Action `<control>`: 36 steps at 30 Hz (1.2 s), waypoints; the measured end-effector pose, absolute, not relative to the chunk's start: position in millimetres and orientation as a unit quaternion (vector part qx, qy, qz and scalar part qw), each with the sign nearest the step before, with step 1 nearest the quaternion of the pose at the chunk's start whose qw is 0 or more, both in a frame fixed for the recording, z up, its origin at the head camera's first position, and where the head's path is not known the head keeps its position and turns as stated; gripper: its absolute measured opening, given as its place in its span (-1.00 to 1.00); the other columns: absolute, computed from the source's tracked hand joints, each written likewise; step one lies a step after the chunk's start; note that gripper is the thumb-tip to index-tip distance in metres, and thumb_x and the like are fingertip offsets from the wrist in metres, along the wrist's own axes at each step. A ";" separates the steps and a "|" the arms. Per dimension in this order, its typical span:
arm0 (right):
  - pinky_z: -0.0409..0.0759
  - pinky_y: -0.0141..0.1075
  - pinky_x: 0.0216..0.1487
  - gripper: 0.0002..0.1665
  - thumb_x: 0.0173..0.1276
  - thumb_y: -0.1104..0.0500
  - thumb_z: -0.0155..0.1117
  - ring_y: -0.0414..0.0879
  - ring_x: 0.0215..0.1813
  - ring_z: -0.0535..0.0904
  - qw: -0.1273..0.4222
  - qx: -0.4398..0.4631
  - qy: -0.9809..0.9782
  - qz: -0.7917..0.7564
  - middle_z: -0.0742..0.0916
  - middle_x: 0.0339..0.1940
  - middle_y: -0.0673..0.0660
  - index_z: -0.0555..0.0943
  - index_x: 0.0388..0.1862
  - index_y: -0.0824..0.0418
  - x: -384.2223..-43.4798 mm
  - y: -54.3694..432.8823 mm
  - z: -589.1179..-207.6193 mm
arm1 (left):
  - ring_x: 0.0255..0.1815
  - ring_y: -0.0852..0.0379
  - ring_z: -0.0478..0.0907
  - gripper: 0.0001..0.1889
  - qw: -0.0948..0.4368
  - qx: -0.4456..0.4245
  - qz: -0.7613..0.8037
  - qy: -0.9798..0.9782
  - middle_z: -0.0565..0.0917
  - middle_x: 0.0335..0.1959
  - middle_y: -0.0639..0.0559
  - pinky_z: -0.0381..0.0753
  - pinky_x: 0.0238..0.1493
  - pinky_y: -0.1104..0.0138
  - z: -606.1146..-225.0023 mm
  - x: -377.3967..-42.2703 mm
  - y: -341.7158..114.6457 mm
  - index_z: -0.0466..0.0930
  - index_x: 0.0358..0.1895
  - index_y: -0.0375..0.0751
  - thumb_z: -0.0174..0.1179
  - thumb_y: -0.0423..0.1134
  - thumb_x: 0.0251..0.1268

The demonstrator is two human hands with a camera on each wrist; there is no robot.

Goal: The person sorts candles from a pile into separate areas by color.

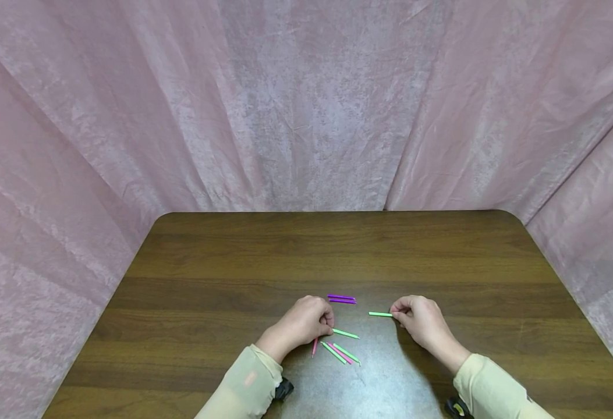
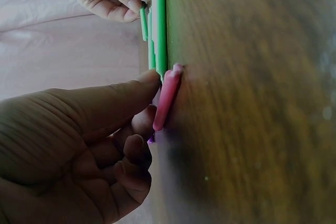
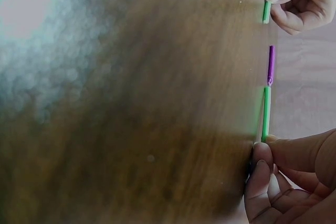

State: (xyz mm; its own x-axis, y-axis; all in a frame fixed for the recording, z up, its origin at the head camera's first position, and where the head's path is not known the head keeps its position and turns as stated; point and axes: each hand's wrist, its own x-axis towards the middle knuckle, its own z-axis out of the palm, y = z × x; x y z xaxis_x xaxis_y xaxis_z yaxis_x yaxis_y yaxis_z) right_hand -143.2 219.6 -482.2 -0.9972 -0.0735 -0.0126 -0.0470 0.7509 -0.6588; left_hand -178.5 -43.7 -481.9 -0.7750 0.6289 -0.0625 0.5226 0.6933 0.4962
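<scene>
Pink curtain [image 1: 332, 105] beyond brown worktop [image 1: 233, 250]. Pinched in fingers of left hand [image 1: 303, 320]: near green candle [image 1: 345, 333]; of right hand [image 1: 425, 321]: far green candle [image 1: 379, 314], right of purple candles [image 1: 342, 297]. Seemingly positioning or sorting by colour; next probably calls for steady placement, then loosening either pinch.

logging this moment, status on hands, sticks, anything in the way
Right hand pinches a green stick by one end. Left hand pinches another green stick. Two purple sticks side by side. Possible snag: red stick close beside left hand.
</scene>
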 end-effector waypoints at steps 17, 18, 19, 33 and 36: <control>0.40 -0.34 -0.45 -0.87 0.20 0.37 0.32 -0.25 -0.56 0.47 0.023 -0.022 0.937 -0.349 0.62 -0.64 -0.05 0.67 -0.45 0.16 -143.2 219.6 -480.8 | -0.53 0.39 0.35 -0.80 0.088 0.332 0.241 0.908 0.45 -0.66 0.33 0.40 -0.36 0.46 -481.9 -179.1 -41.7 0.61 -0.60 0.00 0.47 -0.25 0.01; 0.40 -0.34 -0.45 -0.87 0.21 0.37 0.32 -0.25 -0.56 0.47 0.023 -0.022 0.937 -0.349 0.62 -0.64 -0.05 0.67 -0.45 0.17 -143.2 219.6 -480.7 | -0.54 0.40 0.35 -0.80 0.086 0.333 0.241 0.907 0.45 -0.66 0.33 0.40 -0.36 0.45 -481.8 -179.3 -41.5 0.61 -0.60 0.00 0.47 -0.25 0.01; 0.41 -0.34 -0.45 -0.88 0.21 0.37 0.32 -0.25 -0.56 0.48 0.023 -0.022 0.937 -0.349 0.62 -0.64 -0.05 0.67 -0.45 0.17 -143.1 219.6 -480.7 | -0.54 0.40 0.35 -0.80 0.086 0.334 0.241 0.907 0.45 -0.67 0.34 0.40 -0.35 0.45 -481.8 -179.4 -41.2 0.61 -0.60 0.01 0.47 -0.24 0.01; 0.45 -0.27 -0.36 -0.92 0.23 0.33 0.34 -0.24 -0.49 0.50 0.018 -0.015 0.939 -0.343 0.66 -0.57 -0.06 0.68 -0.42 0.18 -140.5 217.9 -477.9 | -0.55 0.41 0.37 -0.83 0.091 0.320 0.265 0.905 0.49 -0.66 0.34 0.41 -0.35 0.47 -480.1 -178.9 -34.9 0.64 -0.57 0.01 0.45 -0.25 0.05; 0.46 -0.26 -0.33 -0.93 0.23 0.32 0.33 -0.24 -0.48 0.52 0.014 -0.015 0.939 -0.343 0.67 -0.57 -0.05 0.68 -0.42 0.17 -139.2 217.5 -477.0 | -0.55 0.40 0.38 -0.84 0.090 0.319 0.273 0.903 0.52 -0.66 0.32 0.42 -0.36 0.47 -480.7 -179.0 -33.3 0.65 -0.57 -0.01 0.44 -0.27 0.05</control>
